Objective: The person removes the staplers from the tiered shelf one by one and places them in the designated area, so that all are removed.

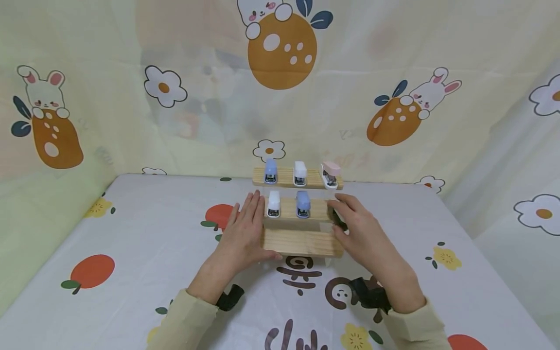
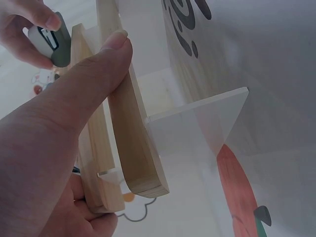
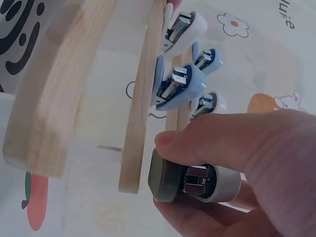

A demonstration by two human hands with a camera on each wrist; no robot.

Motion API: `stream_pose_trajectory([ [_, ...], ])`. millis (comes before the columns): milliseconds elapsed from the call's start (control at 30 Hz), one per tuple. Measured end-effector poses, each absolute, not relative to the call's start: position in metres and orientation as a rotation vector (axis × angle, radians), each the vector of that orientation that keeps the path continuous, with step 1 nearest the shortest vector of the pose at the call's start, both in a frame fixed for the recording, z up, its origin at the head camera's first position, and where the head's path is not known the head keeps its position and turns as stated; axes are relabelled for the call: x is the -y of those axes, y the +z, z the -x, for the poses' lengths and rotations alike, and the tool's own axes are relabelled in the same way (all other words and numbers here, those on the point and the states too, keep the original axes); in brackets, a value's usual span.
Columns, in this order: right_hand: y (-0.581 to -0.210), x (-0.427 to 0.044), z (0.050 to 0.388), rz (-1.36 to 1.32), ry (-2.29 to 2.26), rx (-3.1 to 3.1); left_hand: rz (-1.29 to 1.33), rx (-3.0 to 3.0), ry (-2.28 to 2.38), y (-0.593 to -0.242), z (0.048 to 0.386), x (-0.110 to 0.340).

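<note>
In the head view, your left hand (image 1: 246,233) lies with straight fingers along the left end of the wooden rack (image 1: 280,238), thumb on its near board (image 1: 310,246). Your right hand (image 1: 365,236) holds a dark green stapler (image 1: 339,219) at the right end of the middle board (image 1: 288,212). That board bears a white stapler (image 1: 273,204) and a blue stapler (image 1: 303,204); the far board (image 1: 313,179) bears blue, white and pink ones.

In the left wrist view, your thumb presses the near board; the clear side panel (image 2: 195,121) looks stiff, perhaps slick.

In the right wrist view, you pinch the green stapler between thumb and fingers. It should handle light, rigid and smooth; grip its sides. Whether it touches the board, you cannot tell.
</note>
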State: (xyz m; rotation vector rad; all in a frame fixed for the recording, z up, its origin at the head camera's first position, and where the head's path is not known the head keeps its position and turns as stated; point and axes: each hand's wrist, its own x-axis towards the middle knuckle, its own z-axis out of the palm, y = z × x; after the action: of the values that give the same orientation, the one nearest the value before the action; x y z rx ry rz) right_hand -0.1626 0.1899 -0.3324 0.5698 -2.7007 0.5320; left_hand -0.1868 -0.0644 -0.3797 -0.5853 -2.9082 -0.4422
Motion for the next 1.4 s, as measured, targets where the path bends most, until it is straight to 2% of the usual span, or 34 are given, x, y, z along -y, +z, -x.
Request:
stream_pose_trajectory([
  [700, -0.321, -0.221, 0.158, -0.517, 0.521, 2.644, 0.578, 2.915, -0.420, -0.380, 0.186, 0.064],
  [1400, -0.333, -0.262, 0.160, -0.360, 0.536, 2.677, 0.573, 2.930, -0.436, -0.381, 0.188, 0.064],
])
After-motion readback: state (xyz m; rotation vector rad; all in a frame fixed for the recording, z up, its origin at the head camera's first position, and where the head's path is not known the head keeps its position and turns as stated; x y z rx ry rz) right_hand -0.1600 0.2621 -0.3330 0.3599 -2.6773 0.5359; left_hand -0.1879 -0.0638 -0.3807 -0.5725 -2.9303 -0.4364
